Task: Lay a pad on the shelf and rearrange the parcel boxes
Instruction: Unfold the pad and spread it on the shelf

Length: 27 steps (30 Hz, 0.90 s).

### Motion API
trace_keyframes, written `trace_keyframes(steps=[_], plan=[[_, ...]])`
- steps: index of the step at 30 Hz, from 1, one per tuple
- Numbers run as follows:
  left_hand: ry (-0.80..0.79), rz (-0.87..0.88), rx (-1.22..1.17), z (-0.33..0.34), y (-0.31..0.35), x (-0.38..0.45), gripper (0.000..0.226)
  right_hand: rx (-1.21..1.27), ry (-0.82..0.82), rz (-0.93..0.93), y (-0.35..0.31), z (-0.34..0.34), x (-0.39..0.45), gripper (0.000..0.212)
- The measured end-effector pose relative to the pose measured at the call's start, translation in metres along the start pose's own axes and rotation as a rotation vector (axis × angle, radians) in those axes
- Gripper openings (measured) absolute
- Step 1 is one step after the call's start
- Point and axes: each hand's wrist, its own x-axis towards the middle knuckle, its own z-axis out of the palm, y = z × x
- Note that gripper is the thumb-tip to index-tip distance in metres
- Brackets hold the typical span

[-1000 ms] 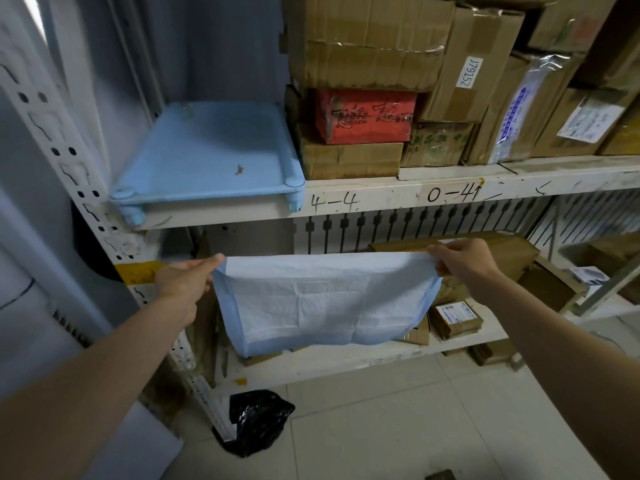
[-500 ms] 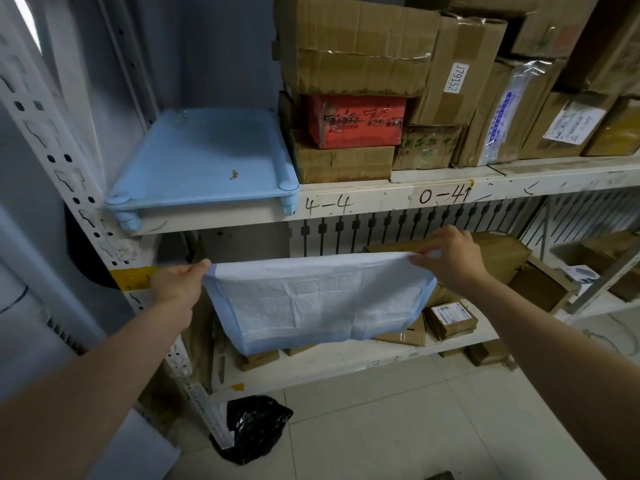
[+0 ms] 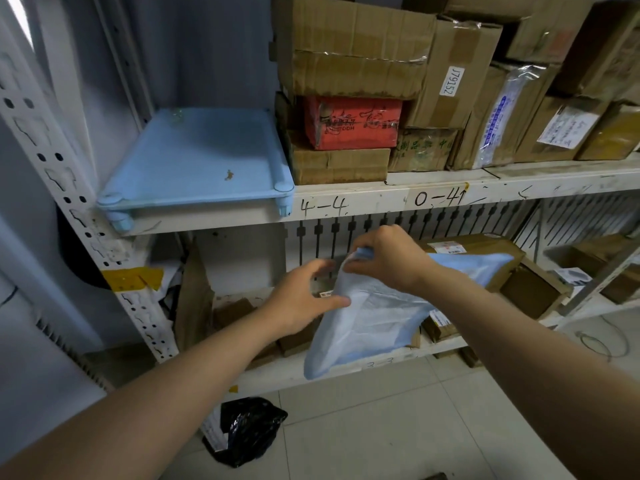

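The right hand (image 3: 388, 259) pinches the blue pad (image 3: 374, 317) by its top edge while the left hand (image 3: 304, 299) holds the fabric just beside it — the pad hangs crumpled before the lower shelf's (image 3: 346, 370) front edge. Above, a blue tray (image 3: 197, 157) fills the upper shelf's (image 3: 485, 192) left corner, parcel boxes (image 3: 353, 46) crowd the rest — edge writing reads "4-4" and "0-41", one box label "J79152".

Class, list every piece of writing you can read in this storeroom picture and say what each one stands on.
"4-4": handwritten on the shelf edge.
"0-41": same shelf edge, further right.
"J79152": white sticker on a leaning brown box.
"DDH": red box; its other print is unreadable.
"3-3": lower shelf edge, faint.
Remaining parcel labels: too small or blurred.
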Motion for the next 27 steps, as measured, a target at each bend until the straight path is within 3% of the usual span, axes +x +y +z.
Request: trace_keyframes(steps=[3, 5, 6, 8, 11, 15, 17, 21, 27], plan=[[0.020, 0.051, -0.080, 0.005, 0.011, 0.005, 0.055, 0.032, 0.003, -0.063, -0.007, -0.002, 0.000, 0.025], [0.102, 0.098, -0.148, 0.003, 0.013, 0.009, 0.013, 0.082, 0.003, -0.071, -0.007, -0.004, -0.002, 0.022], [0.142, 0.126, -0.163, -0.001, 0.012, 0.010, 0.011, 0.107, 0.017, -0.070, -0.007, -0.006, -0.004, 0.023], [0.162, 0.139, -0.145, -0.011, 0.009, 0.011, 0.029, 0.133, 0.035, -0.030, -0.003, -0.009, -0.009, 0.040], [0.110, 0.092, -0.134, -0.032, 0.007, 0.008, 0.012, 0.195, -0.063, 0.126, 0.012, -0.010, -0.016, 0.060], [0.062, 0.043, -0.103, -0.052, 0.003, 0.003, 0.012, 0.211, -0.205, 0.246, 0.029, 0.002, -0.022, 0.018], [0.058, 0.016, -0.120, -0.059, 0.001, 0.002, 0.013, 0.225, -0.212, 0.296, 0.033, 0.009, -0.023, 0.029], [0.108, -0.038, -0.151, -0.071, -0.008, 0.000, 0.009, 0.222, -0.213, 0.334, 0.038, 0.008, -0.021, 0.013], [0.203, -0.085, -0.344, -0.074, -0.012, -0.003, 0.011, 0.176, -0.137, 0.276, 0.035, -0.003, -0.011, 0.024]])
